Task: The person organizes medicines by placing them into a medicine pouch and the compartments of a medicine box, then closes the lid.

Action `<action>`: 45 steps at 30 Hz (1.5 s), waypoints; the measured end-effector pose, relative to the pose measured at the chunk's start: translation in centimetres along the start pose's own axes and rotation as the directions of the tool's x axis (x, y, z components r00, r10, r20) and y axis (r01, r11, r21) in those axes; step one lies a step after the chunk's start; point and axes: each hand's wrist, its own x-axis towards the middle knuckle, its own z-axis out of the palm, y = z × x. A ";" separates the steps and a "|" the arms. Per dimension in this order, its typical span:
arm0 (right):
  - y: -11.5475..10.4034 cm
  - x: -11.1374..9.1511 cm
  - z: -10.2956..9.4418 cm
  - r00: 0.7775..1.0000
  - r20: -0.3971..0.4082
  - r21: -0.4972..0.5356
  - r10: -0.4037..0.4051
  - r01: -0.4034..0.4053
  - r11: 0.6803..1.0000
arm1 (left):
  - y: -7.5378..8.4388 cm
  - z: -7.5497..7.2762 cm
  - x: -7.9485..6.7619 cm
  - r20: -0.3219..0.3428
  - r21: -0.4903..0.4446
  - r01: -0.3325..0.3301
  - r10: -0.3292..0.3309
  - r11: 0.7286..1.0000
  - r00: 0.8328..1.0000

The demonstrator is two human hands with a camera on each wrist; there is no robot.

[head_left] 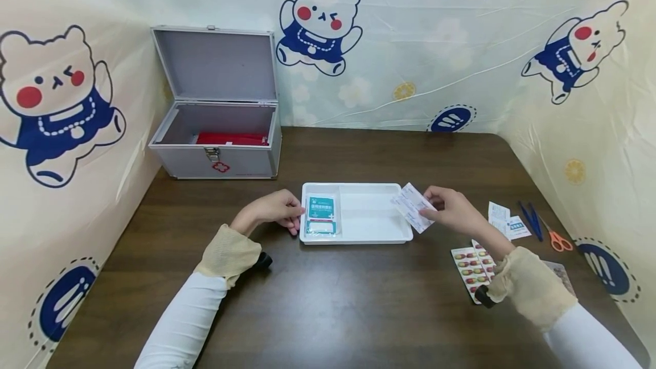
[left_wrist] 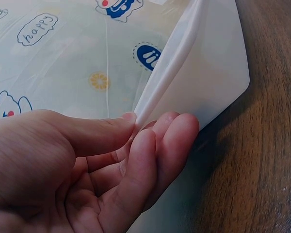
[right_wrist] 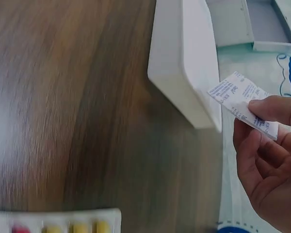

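Note:
A white plastic tray (head_left: 376, 215) with compartments lies at the middle of the table. My left hand (head_left: 277, 209) pinches its left rim; in the left wrist view the thumb (left_wrist: 104, 133) lies on top of the rim. A teal-and-white dressing packet (head_left: 321, 215) sits in the tray's left compartment. Between thumb and fingers my right hand (head_left: 451, 206) holds a flat white packet with blue print (head_left: 412, 206), tilted over the tray's right edge. The right wrist view shows the same printed packet (right_wrist: 240, 99) just beside the tray wall (right_wrist: 184, 63).
An open silver first-aid case (head_left: 225, 158) holding a red item (head_left: 233, 139) stands back left. Right of the tray lie small white packets (head_left: 499, 218), blue tweezers (head_left: 531, 221), orange-handled scissors (head_left: 560, 241) and capsule blister packs (head_left: 468, 269), partly behind my right forearm.

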 end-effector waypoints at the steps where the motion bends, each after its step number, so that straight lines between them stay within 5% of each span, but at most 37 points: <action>1: -0.2 0.1 0.3 1.000 0.002 0.011 -0.008 0.008 1.000 | 0.0 0.0 0.0 0.004 -0.001 -0.003 0.003 1.000 1.000; 27: -5.4 3.5 5.8 0.999 0.020 0.172 -0.044 0.040 0.984 | 0.0 0.1 -0.1 0.009 0.008 -0.022 0.022 1.000 1.000; 36: -7.4 4.9 7.9 0.998 0.057 0.336 -0.032 0.011 0.942 | 0.0 0.2 -0.1 0.008 -0.004 -0.028 0.028 1.000 1.000; 45: -9.0 5.9 9.7 0.998 0.050 0.392 0.025 -0.043 0.919 | 0.0 0.3 -0.1 -0.009 -0.021 -0.024 0.024 0.999 1.000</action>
